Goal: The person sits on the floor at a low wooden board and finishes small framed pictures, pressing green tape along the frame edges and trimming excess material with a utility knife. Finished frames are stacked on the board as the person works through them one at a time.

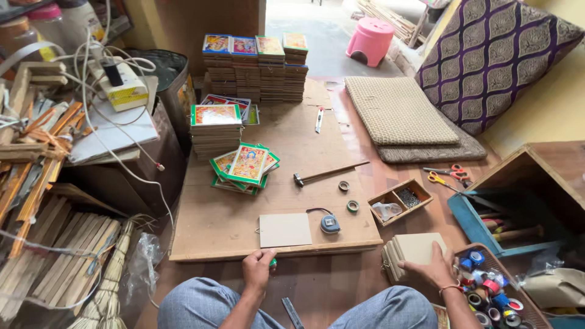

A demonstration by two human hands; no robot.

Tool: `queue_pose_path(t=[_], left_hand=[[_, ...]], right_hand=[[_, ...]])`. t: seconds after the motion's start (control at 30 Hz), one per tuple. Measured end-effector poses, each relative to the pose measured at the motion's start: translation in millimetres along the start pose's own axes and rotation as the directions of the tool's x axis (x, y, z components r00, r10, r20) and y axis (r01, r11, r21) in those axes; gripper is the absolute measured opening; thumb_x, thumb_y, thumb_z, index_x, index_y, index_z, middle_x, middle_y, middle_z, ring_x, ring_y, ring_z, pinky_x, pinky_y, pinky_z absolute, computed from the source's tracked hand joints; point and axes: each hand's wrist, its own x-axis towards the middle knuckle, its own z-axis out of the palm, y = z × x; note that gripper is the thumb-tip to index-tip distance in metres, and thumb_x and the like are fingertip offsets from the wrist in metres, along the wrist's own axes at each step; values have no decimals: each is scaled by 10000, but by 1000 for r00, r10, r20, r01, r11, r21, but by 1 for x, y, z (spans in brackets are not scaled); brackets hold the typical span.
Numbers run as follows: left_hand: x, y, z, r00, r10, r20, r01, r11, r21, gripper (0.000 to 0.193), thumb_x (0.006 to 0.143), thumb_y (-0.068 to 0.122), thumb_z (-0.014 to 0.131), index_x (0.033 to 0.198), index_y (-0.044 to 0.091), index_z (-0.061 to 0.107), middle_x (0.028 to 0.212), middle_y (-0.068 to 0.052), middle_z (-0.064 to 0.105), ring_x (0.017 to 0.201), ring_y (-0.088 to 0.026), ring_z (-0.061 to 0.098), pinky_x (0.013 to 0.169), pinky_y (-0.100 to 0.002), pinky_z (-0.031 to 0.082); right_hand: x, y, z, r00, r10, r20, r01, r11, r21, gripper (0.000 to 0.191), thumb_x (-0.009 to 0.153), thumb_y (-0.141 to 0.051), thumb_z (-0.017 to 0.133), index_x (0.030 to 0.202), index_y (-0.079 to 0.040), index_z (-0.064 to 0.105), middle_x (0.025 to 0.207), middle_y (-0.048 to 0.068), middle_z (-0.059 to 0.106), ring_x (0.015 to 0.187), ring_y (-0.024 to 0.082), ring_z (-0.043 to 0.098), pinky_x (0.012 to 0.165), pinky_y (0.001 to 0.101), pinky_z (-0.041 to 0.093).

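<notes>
— Both hands are working low: the left hand (258, 268) is curling around a small green thing (273, 264) at the board's (207, 228) near edge.

— And the right hand (434, 265)?

— It's lying flat, fingers spread, on the stack of blank panels (409, 250) beside the basket of tape rolls (495, 295), probably steadying them within reach.

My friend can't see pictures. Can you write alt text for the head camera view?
A seated person's right hand rests on a stack of plain boards, the left hand by a low wooden board holding framed picture stacks and a hammer.
</notes>
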Motion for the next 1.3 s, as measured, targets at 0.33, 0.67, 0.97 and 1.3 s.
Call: queue_pose_path(t=[0.33,0.67,0.97,1.3], left_hand=[[-26,30,1,958,264,113,-286,910,299,240,777,256,815,892,46,817,704,-48,746,625,-100,654,602,-281,531],[-98,52,-2,616,608,502,-775,350,527,348,811,305,812,1071,79,759,777,-91,723,721,-297,667,695,-436,534],[-5,20,-18,942,105,318,-162,974,159,229,840,267,786,851,39,807,736,-90,764,629,-153,693,579,-312,532],[-19,2,-26,995,-94,-34,100,892,442,279,817,329,793,769,54,797,599,-58,705,513,-136,668,537,-319,528]], right_hand=[[-47,-101,-43,997,-80,-3,49,576,816,1075,593,-600,825,1451,-54,479,1313,213,610,1170,370,626,991,517,496],[-193,-241,44,645,-449,618,-750,-219,624,555,861,-714,658,874,-160,624,961,73,677,791,204,611,732,391,515],[-195,-236,78,799,-95,594,-561,238,793,513,898,-423,669,1280,-105,543,1042,13,683,728,164,697,543,273,449],[-156,-210,149,769,-191,610,-602,106,792,275,999,-152,631,1224,2,668,928,74,735,765,188,732,657,299,593]])
